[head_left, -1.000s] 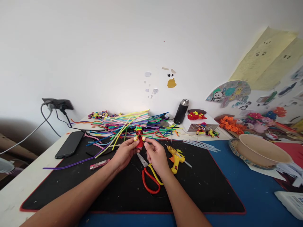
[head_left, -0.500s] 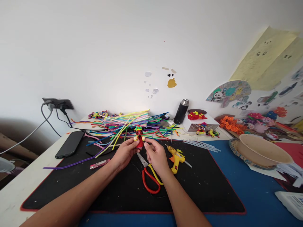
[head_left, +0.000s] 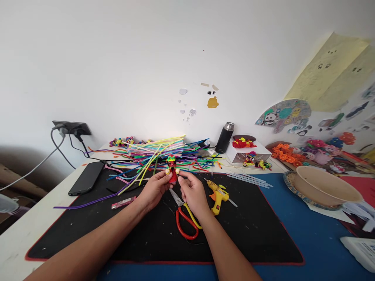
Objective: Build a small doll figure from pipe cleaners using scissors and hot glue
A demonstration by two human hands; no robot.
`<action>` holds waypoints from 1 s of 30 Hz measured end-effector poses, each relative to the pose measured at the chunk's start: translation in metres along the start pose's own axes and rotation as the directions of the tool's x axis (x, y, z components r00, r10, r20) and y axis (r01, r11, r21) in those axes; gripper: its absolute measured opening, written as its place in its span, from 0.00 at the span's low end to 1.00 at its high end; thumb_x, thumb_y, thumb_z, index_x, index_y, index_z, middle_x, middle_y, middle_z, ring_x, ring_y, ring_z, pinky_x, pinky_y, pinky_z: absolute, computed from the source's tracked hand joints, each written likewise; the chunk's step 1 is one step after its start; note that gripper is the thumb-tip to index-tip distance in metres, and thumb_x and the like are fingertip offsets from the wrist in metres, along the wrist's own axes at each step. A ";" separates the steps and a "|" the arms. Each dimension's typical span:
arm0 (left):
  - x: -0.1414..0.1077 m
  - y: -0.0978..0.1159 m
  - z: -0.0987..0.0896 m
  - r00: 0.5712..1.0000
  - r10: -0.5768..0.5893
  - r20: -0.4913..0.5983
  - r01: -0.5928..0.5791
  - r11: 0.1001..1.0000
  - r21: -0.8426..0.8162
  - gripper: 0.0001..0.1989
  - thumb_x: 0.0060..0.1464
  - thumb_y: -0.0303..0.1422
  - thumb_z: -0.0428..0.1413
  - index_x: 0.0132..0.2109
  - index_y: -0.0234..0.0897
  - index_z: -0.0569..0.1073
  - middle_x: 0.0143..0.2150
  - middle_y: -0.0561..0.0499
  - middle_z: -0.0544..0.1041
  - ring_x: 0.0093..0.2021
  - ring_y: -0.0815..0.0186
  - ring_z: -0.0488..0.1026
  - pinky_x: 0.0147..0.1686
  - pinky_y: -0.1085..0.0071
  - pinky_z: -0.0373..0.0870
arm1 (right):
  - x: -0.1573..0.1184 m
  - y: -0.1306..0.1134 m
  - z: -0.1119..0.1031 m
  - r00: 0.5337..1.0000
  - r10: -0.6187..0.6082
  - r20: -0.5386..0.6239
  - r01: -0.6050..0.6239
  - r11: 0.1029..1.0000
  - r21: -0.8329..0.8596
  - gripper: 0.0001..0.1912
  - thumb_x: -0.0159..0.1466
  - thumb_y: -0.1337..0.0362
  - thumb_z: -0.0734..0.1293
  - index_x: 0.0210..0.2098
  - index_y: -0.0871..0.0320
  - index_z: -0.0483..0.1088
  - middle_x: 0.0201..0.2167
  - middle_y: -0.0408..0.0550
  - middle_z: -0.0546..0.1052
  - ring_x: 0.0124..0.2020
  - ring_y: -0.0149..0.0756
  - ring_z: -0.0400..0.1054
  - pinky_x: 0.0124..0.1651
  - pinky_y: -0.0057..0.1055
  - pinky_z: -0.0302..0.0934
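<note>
Between my hands a small pipe-cleaner doll [head_left: 172, 168] is held upright, with a red body, a green and red top and pale round ends at its sides. My left hand [head_left: 156, 188] pinches its left side between thumb and finger. On the right side, my right hand [head_left: 193, 191] grips the doll with its fingertips, the other fingers curled in. Scissors [head_left: 187, 224] with red and yellow handles lie under and beside my right hand. A yellow hot glue gun [head_left: 218, 196] rests just to the right of that hand.
Behind my hands lies a heap of coloured pipe cleaners [head_left: 158, 150]. A phone [head_left: 86, 178] and a pink lighter-like item [head_left: 123, 203] are on the left. Clear glue sticks [head_left: 249, 179], a black flask [head_left: 225, 138] and a beige bowl [head_left: 328, 187] stand to the right. A black mat [head_left: 140, 242] covers the front.
</note>
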State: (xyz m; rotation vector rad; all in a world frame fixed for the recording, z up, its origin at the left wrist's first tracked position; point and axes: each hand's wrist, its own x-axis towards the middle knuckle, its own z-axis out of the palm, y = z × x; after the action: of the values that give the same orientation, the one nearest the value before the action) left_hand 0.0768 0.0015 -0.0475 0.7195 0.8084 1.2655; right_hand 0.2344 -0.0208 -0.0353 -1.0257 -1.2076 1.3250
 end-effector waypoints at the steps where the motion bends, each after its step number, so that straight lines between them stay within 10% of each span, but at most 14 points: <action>1: 0.000 0.000 0.000 1.000 0.001 -0.004 -0.001 1.000 -0.004 0.21 0.38 0.40 0.80 0.36 0.32 0.84 0.32 0.49 0.82 0.29 0.70 0.75 0.32 0.74 0.75 | 0.000 0.000 0.000 1.000 0.002 0.005 -0.002 1.000 0.001 0.29 0.64 0.44 0.71 0.52 0.61 0.75 0.15 0.32 0.63 0.14 0.28 0.52 0.17 0.26 0.45; 17: -0.001 0.000 0.002 0.995 0.086 -0.052 -0.086 0.996 0.014 0.19 0.40 0.41 0.79 0.37 0.36 0.85 0.37 0.48 0.84 0.34 0.66 0.76 0.35 0.72 0.72 | -0.001 0.002 0.003 0.996 0.045 0.075 -0.048 0.998 0.039 0.31 0.64 0.44 0.70 0.56 0.62 0.72 0.16 0.31 0.65 0.13 0.26 0.52 0.17 0.25 0.47; 30: -0.006 0.002 0.006 0.995 0.081 0.051 -0.083 0.995 0.047 0.18 0.45 0.41 0.76 0.40 0.35 0.86 0.39 0.45 0.85 0.38 0.63 0.77 0.42 0.69 0.72 | -0.001 0.007 0.004 0.986 0.091 0.138 -0.103 0.991 0.089 0.24 0.62 0.42 0.73 0.36 0.57 0.72 0.14 0.30 0.62 0.12 0.24 0.50 0.16 0.25 0.44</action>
State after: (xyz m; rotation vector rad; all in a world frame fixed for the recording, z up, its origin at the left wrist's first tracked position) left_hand 0.0800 -0.0043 -0.0421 0.8273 0.7791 1.3002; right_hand 0.2295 -0.0219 -0.0415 -0.9500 -1.1928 1.5334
